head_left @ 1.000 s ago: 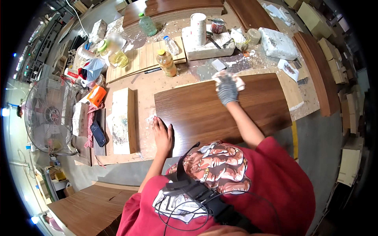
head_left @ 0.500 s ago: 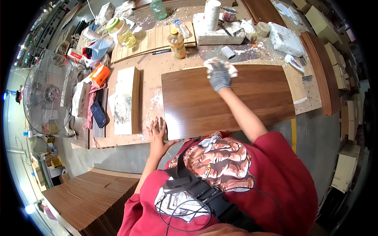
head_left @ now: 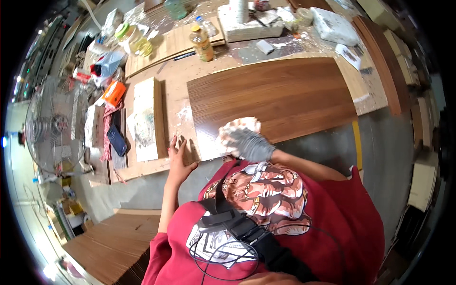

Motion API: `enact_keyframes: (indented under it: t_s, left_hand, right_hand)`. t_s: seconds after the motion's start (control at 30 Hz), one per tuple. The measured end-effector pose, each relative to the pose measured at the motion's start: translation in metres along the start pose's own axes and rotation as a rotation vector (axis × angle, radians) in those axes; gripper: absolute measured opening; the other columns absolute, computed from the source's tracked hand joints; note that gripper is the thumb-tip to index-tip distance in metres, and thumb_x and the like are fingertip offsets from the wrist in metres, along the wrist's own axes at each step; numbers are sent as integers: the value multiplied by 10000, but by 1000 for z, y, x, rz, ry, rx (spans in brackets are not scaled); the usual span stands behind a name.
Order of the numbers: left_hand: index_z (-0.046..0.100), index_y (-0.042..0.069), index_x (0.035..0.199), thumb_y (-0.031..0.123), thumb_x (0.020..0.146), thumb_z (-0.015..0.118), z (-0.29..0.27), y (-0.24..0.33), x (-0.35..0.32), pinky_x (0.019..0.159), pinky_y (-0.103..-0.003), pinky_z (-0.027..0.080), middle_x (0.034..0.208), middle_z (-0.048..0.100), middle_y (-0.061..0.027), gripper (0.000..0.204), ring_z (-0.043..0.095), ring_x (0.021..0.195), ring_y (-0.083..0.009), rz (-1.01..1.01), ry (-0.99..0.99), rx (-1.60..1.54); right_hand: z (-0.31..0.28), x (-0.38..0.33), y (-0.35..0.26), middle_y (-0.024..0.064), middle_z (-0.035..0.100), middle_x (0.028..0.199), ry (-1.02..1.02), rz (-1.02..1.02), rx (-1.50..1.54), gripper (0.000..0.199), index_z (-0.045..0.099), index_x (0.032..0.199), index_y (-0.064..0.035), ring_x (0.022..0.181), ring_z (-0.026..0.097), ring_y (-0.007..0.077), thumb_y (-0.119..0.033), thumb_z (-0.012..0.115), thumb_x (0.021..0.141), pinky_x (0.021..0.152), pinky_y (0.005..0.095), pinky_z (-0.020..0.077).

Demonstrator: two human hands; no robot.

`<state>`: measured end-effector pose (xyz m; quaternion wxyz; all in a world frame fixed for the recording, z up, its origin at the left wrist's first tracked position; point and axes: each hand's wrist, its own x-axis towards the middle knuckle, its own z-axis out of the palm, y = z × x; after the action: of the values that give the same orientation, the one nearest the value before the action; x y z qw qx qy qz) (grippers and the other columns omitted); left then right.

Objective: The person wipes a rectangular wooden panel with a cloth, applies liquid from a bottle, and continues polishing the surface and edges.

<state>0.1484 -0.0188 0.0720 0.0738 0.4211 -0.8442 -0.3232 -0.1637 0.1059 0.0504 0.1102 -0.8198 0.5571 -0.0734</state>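
A dark brown wood-grain board [head_left: 285, 95] lies flat on the workbench in front of me. My right hand [head_left: 254, 145], in a grey glove, presses a crumpled pale cloth [head_left: 240, 128] onto the board near its front left part; the gloved fingers are partly blurred. Bare and with its fingers spread, my left hand [head_left: 178, 159] rests at the bench's front edge, just left of the board's near left corner. Beside that hand lies a paint-stained wooden block [head_left: 146, 118].
Behind the board stand a yellow-capped bottle [head_left: 203, 45], a green-lidded jar [head_left: 135, 40] and a white block [head_left: 249, 26]. A phone [head_left: 117, 139] and a large fan [head_left: 57, 124] are at the left. Stacked brown boards [head_left: 111, 242] stand low behind on the left.
My right hand has swept the cloth from the board's far edge toward me and to the left. The left hand stays spread near the board's corner, and the view has shifted slightly.
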Motion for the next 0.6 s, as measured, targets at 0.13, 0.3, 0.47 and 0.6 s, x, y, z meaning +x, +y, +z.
enact_keyframes:
  t_s: [0.13, 0.3, 0.47, 0.6]
  left_hand:
    - [468, 73, 1546, 84, 786, 768, -10, 5, 26, 1255, -495, 278, 1695, 224, -196, 817, 257, 1548, -410, 76, 13, -243]
    - [433, 80, 1584, 224, 990, 662, 39, 44, 87, 1271, -596, 121, 1684, 293, -207, 652, 274, 1547, -421, 190, 165, 17]
    - [345, 146, 1638, 365, 1054, 521, 67, 60, 102, 1278, -600, 31, 1724, 223, -169, 648, 211, 1579, -383, 94, 147, 265]
    - [335, 126, 1641, 384, 1078, 447, 71, 75, 94, 1281, -572, 70, 1720, 221, -195, 629, 178, 1595, -373, 67, 161, 293]
  right_hand:
    - [-14, -46, 56, 134, 343, 1672, 223, 469, -127, 547, 491, 1534, -159, 1528, 319, 355, -341, 519, 1020, 1249, 573, 219]
    - [1, -6, -1, 134, 403, 1612, 92, 466, -129, 518, 544, 1484, -234, 1526, 293, 405, -294, 524, 970, 1255, 609, 219]
    - [-24, -49, 11, 158, 449, 1565, 29, 667, -80, 544, 545, 1446, -241, 1466, 402, 377, -299, 596, 908, 1213, 586, 298]
    - [-56, -172, 92, 173, 499, 1477, 387, 942, -443, 419, 610, 1332, -166, 1351, 488, 372, -175, 594, 913, 1136, 519, 398]
